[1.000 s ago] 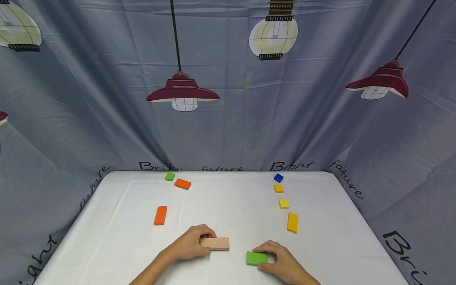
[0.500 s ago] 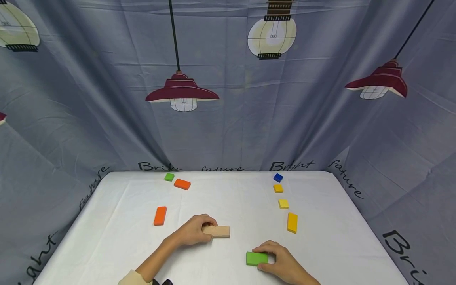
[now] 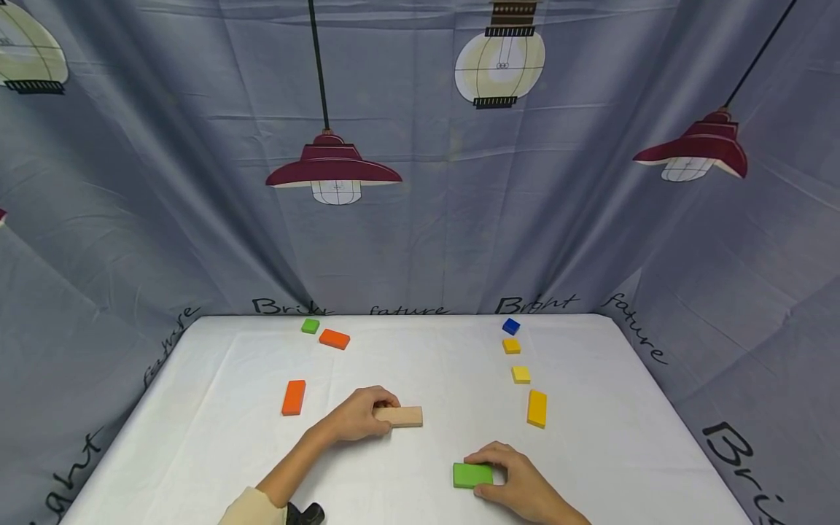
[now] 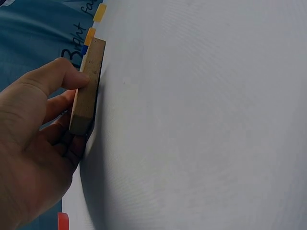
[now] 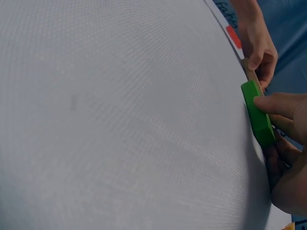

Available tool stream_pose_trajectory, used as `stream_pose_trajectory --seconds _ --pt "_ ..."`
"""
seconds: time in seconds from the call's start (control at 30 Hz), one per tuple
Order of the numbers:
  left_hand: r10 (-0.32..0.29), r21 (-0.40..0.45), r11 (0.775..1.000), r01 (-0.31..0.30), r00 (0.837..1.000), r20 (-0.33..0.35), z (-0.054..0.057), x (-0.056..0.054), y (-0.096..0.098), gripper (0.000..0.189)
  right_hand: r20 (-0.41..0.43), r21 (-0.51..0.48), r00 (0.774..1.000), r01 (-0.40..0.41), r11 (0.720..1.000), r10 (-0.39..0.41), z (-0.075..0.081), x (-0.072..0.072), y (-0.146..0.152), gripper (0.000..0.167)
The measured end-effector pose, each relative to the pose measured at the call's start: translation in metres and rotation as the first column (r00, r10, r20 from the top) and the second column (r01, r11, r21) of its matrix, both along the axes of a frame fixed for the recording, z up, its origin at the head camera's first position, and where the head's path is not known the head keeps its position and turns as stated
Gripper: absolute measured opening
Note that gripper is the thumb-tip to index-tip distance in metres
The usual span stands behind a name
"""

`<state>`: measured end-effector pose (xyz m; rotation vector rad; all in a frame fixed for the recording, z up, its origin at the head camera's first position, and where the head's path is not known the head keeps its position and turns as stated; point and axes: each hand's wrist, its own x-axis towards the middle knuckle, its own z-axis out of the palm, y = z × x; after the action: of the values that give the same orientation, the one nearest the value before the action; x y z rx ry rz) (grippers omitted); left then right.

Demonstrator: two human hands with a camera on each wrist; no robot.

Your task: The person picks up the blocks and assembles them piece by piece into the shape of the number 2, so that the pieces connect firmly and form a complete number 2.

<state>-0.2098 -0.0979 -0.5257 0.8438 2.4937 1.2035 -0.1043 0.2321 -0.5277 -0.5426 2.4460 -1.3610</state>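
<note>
Wood is suggested by the pale, slightly marked face of the tan block [image 3: 403, 416], which is held near the middle of the white table [image 3: 407, 481]. Its left end is pinched by the left hand [image 3: 357, 415], with the thumb set on the near long side and fingers on the far one; the right end is left bare. A green block [image 3: 471, 475], to the right and closer to the person, is gripped likewise at its right end by the right hand [image 3: 508, 477], thumb near and forefinger far. Whether either block is quite clear of the cloth cannot be told.

Both are judged to be light, stiff and hardly fragile, so only a gentle squeeze should be needed. Smooth faces may let them slip or swivel if they are taken too close to one end; a steadier hold should be given by the long sides, nearer the middle. Loose blocks, such as the orange block [image 3: 293, 397] at left and the yellow block [image 3: 537, 408] at right, could be picked up the same way.
</note>
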Motion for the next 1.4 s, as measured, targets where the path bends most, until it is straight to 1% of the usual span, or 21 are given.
stream_pose_trajectory --seconds 0.17,0.4,0.73,0.97,1.2,1.4 --pt "0.004 -0.010 1.000 -0.004 1.000 -0.008 0.000 0.001 0.001 0.027 -0.012 0.000 1.000 0.012 1.000 -0.012 0.003 -0.002 0.001 0.033" --pt "0.014 -0.018 1.000 -0.014 1.000 -0.016 -0.001 0.001 0.002 0.027 -0.045 -0.007 0.998 0.040 0.999 -0.041 0.008 -0.011 0.000 0.034" --pt "0.013 -0.013 1.000 -0.013 1.000 0.005 0.001 0.001 0.001 0.027 -0.063 0.052 0.997 0.046 0.998 -0.043 0.008 -0.029 -0.009 0.033" --pt "0.014 -0.004 1.000 -0.014 1.000 0.012 0.000 0.001 0.001 0.028 -0.078 0.087 0.995 0.063 0.994 -0.057 0.009 -0.042 -0.017 0.033" --pt "0.011 0.010 1.000 -0.011 1.000 0.029 -0.003 -0.001 0.000 0.027 -0.113 0.084 0.992 0.074 0.994 -0.064 0.008 -0.051 -0.026 0.033" --pt "0.010 0.021 1.000 -0.011 0.999 0.032 -0.002 0.000 -0.001 0.028 -0.133 0.084 0.989 0.071 0.994 -0.060 0.007 -0.061 -0.036 0.033"
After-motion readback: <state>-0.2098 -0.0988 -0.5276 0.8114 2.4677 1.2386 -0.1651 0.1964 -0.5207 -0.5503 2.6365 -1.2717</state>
